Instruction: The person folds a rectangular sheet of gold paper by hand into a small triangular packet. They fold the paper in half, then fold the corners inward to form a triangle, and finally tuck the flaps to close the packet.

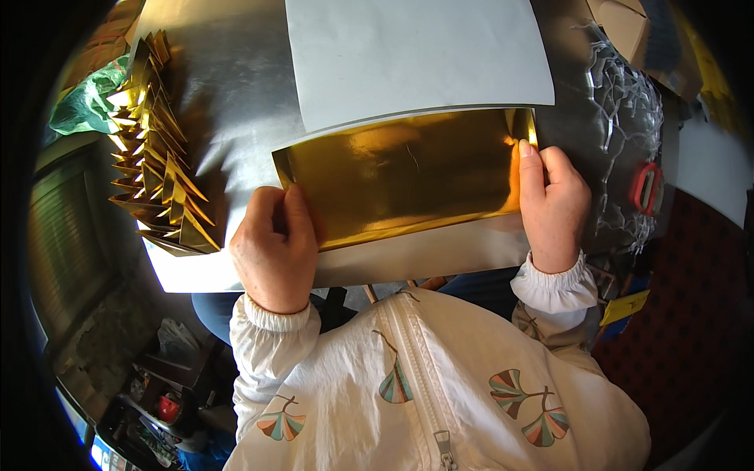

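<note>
A wide sheet of shiny gold foil paper (408,180) lies between my hands over the metal tabletop, its far edge by a white sheet. My left hand (276,243) pinches its left end between thumb and curled fingers. At the right end, my right hand (551,204) grips the sheet with the thumb on top, near the far right corner, where a narrow strip looks folded. A short crease line shows near the middle of the gold surface.
A row of folded gold paper pieces (161,157) runs along the table's left side, beside a green plastic bag (88,98). White paper (424,59) covers the far middle. Tangled pale strips (624,110) and red-handled scissors (646,189) lie at the right. Cardboard (620,27) is at the far right.
</note>
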Demonstrator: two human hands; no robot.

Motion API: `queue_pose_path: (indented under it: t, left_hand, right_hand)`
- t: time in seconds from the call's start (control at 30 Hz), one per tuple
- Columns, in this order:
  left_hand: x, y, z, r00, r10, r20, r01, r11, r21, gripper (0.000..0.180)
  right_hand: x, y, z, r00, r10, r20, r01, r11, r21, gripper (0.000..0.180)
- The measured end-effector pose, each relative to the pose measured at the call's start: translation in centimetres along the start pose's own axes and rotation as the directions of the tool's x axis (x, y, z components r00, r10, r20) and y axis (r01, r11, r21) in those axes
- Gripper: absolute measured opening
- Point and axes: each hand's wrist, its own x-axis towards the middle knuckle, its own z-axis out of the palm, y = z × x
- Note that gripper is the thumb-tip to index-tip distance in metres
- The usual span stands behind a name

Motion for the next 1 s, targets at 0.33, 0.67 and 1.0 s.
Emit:
queue_pose_path:
  t: [0.33,0.67,1.0]
  left_hand:
    - [0.35,0.16,0.01,0.999,0.037,-0.003,-0.037,0.997,0.072,0.025]
    - [0.47,0.47,-0.23,0.999,-0.019,0.028,0.018,0.998,0.056,0.027]
    - [0.60,0.60,-0.33,0.998,-0.057,0.041,0.053,0.994,0.096,0.026]
  right_hand:
    - [0.18,0.07,0.15,1.000,-0.020,-0.019,0.019,0.998,-0.054,0.037]
    - [0.28,-0.27,0.19,1.000,0.018,0.000,-0.018,0.996,-0.085,0.038]
    - [0.30,-0.36,0.08,0.999,0.031,0.016,-0.029,0.994,-0.104,0.035]
